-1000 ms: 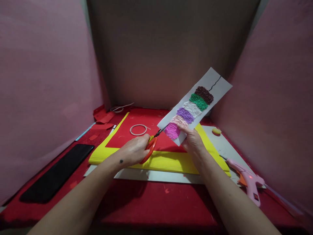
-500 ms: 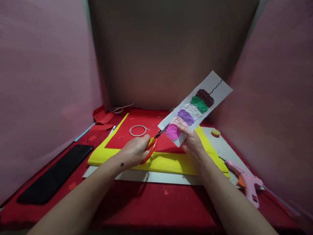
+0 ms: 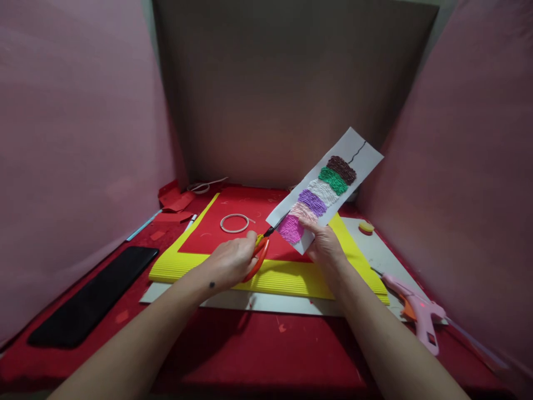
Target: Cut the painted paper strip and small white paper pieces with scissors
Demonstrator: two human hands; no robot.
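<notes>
My left hand [image 3: 238, 258] is closed around the handles of orange and yellow scissors [image 3: 261, 256]. Their dark blades reach into the white paper strip [image 3: 350, 145] along its left side, beside the pink band. Fingers of my right hand [image 3: 327, 244] pinch the strip near its lower end, thumb on top at the pink bands. Textured bands in pink, pale peach, purple, white, green and brown [image 3: 341, 170] run up the strip, with a wavy black line above them. The strip is tilted, held above a red sheet [image 3: 241, 203] on yellow corrugated card [image 3: 250, 280].
A beige ring of cord [image 3: 235, 223] lies on the red sheet. To the left are a black phone-like slab [image 3: 95, 297] and red paper scraps [image 3: 175, 197]. A pink glue gun [image 3: 416, 311] and a small yellow round piece [image 3: 366, 228] lie right. Pink panels flank the table.
The paper strip and my right hand have shifted slightly left and down. The scissors in my left hand have moved a little to the right, their blades further along the strip.
</notes>
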